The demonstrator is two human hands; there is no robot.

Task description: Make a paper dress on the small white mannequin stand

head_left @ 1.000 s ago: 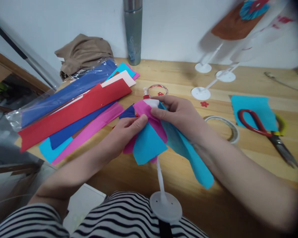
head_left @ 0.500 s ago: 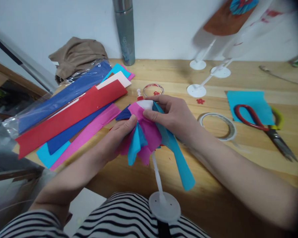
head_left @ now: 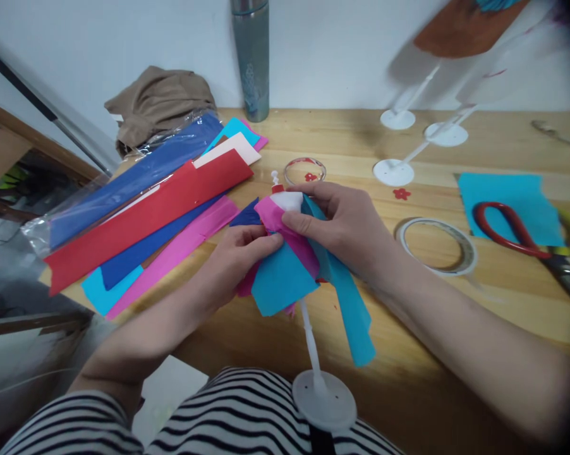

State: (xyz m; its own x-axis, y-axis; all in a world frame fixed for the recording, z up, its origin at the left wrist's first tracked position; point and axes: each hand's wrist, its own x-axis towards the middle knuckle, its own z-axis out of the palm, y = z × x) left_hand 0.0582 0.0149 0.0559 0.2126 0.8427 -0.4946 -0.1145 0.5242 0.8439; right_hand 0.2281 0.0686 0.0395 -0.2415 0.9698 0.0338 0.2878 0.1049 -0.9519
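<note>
Between my hands is a small white form (head_left: 291, 201) with a red neck and a white tip, wrapped in crepe paper and fixed on a white stand (head_left: 325, 402) that leans toward my body. My left hand (head_left: 237, 256) is closed, its thumb pressing the top edge of a light-blue crepe paper piece (head_left: 285, 278) over the front. My right hand (head_left: 344, 218) grips the form from the other side, thumb on the pink crepe paper (head_left: 304, 249). Below it hangs a longer light-blue paper strip (head_left: 354, 322). Some fingers are hidden behind the form.
Crepe paper strips, red on top (head_left: 157, 215), lie at left beside a brown cloth (head_left: 166, 101). A bottle (head_left: 251, 63) stands by the wall. At right are tape (head_left: 472, 256), scissors (head_left: 512, 237) on a light-blue square (head_left: 507, 196), and several white stands (head_left: 393, 172).
The light-blue paper at the front was folded and narrow; now it lies spread wide over the pink. My left thumb has shifted right onto its top edge. The view has turned slightly left.
</note>
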